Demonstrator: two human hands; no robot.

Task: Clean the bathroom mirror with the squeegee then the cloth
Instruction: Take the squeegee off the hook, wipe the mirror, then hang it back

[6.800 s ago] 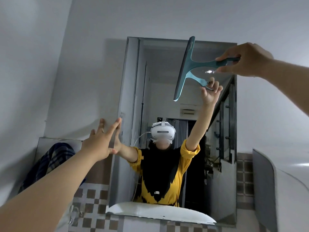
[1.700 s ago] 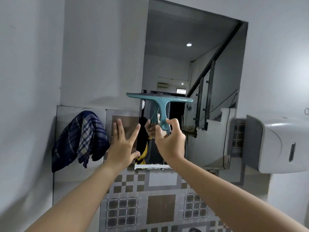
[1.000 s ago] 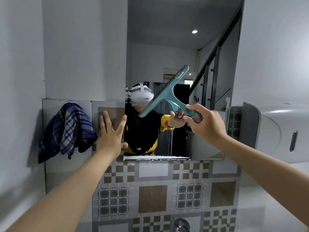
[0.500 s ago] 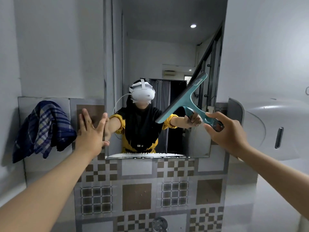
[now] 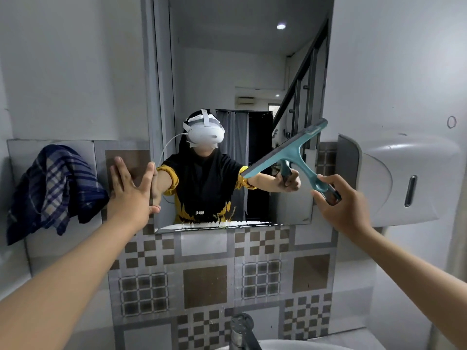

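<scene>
The tall mirror [image 5: 252, 72] hangs on the wall straight ahead and shows a person's reflection. My right hand [image 5: 341, 205] grips the handle of the teal squeegee [image 5: 290, 154], whose blade slants up to the right over the mirror's lower right part. Whether the blade touches the glass I cannot tell. My left hand [image 5: 131, 190] is spread flat, fingers apart, against the tiled wall at the mirror's lower left edge. A blue checked cloth [image 5: 50, 188] hangs on the wall at the left, apart from both hands. A streak of white foam lies along the mirror's bottom edge.
A white paper dispenser [image 5: 399, 178] juts from the wall right of the mirror, close to my right hand. Patterned grey and brown tiles [image 5: 204, 286] cover the wall below. A metal tap [image 5: 242, 329] and a white basin rim [image 5: 290, 346] lie at the bottom.
The squeegee came down from the mirror's top to its lower part, tilted from level to slanted, then drifted right. My left hand stayed pressed beside the mirror. The view dropped lower.
</scene>
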